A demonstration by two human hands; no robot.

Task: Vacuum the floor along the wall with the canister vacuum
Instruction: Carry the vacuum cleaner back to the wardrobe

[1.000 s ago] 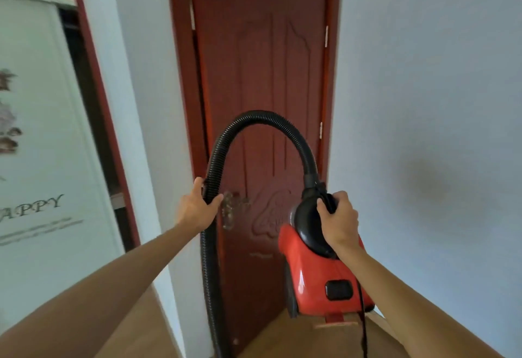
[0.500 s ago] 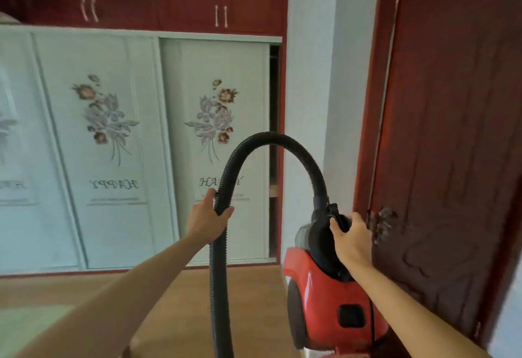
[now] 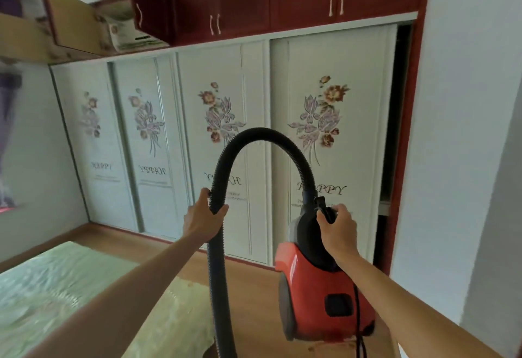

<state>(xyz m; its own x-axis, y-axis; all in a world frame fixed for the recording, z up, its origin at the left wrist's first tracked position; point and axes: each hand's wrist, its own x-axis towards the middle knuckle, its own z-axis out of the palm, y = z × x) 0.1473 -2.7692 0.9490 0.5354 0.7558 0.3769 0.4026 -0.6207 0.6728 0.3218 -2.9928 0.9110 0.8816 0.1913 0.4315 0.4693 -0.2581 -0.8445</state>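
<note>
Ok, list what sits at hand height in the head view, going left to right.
Left hand → black hose → red canister vacuum → right hand on its handle → dark wardrobe gap → white wall.

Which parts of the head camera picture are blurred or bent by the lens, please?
In the head view, the left edge smears with motion blur, including the open cupboard; the wide-angle lens bows the wardrobe doors; the left hand on the hose and the right hand on the vacuum stay fairly sharp.
</note>
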